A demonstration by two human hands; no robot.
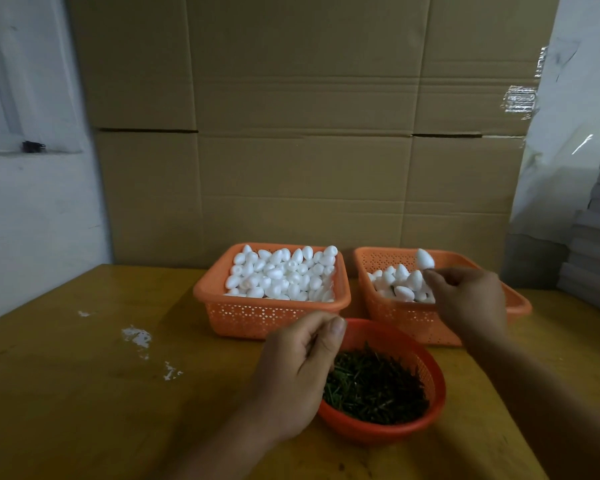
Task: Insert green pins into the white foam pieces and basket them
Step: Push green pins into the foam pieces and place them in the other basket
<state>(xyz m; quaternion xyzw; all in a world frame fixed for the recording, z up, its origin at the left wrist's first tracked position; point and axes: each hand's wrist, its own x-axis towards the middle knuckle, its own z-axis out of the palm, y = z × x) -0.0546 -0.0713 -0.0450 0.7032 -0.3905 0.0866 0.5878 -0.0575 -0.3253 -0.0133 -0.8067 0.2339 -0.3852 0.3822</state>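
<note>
Two orange perforated baskets sit side by side at the back of the yellowish wooden tabletop, in front of a wall of brown cardboard boxes. The left basket is heaped with white egg-shaped foam pieces; the right basket holds a smaller pile of foam pieces gathered toward its near left corner. Just in front of the two baskets stands a round red colander bowl filled with green pins. The right hand hovers over the right basket, its fingertips pinched together at the lower end of a single foam piece that stands above the pile; whether a pin is set in it cannot be told. The left hand hangs over the left rim of the bowl, its fingers curled with the thumb up against them; whether this grip has hold of a pin cannot be told. White crumbs of foam lie scattered on the tabletop to the left. A stack of grey boards rises at the right edge.
</note>
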